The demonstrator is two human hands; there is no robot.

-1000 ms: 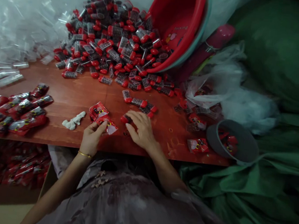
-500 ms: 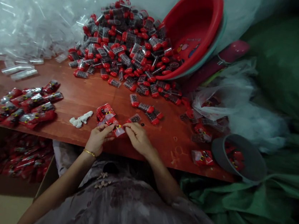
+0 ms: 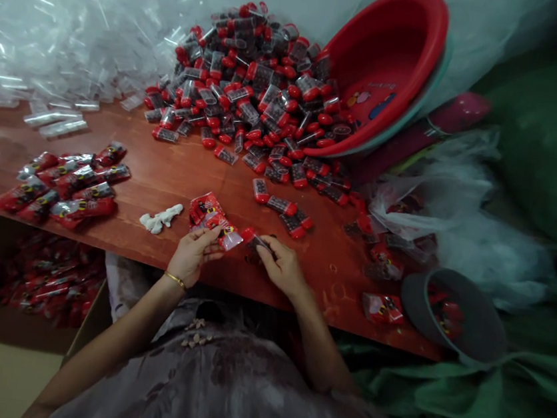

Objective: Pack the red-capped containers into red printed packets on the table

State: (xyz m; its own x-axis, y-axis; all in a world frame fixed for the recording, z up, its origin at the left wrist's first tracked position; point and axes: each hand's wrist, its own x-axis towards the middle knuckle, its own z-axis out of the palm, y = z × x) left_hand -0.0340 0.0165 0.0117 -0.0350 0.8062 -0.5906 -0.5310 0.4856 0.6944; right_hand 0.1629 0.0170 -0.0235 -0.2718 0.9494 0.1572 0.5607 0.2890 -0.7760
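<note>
My left hand [image 3: 191,254], with a yellow bangle at the wrist, pinches a red printed wrapper [image 3: 229,238] by its side. Close by on the right, my right hand [image 3: 285,271] grips a small clear bottle [image 3: 253,240] with a red cap and dark contents. Its capped end points at the wrapper's edge, apart from it by a small gap. More red wrappers [image 3: 205,205] lie flat just beyond my left fingers. Past my right hand, several capped bottles [image 3: 281,205] rest on the tabletop.
Capped bottles [image 3: 249,112] are heaped against a tilted red basin [image 3: 417,50]. Wrapped ones [image 3: 75,179] lie at left, near a crumpled white piece [image 3: 161,218]. Clear empty tubes [image 3: 61,124] pile up behind. A grey bowl [image 3: 411,305] stands at the table's [image 3: 174,157] right edge.
My right hand has moved off the wrapper, a little to the right, and now has a red-capped bottle in its grip. My left hand still keeps the wrapper. The view has shifted slightly.
</note>
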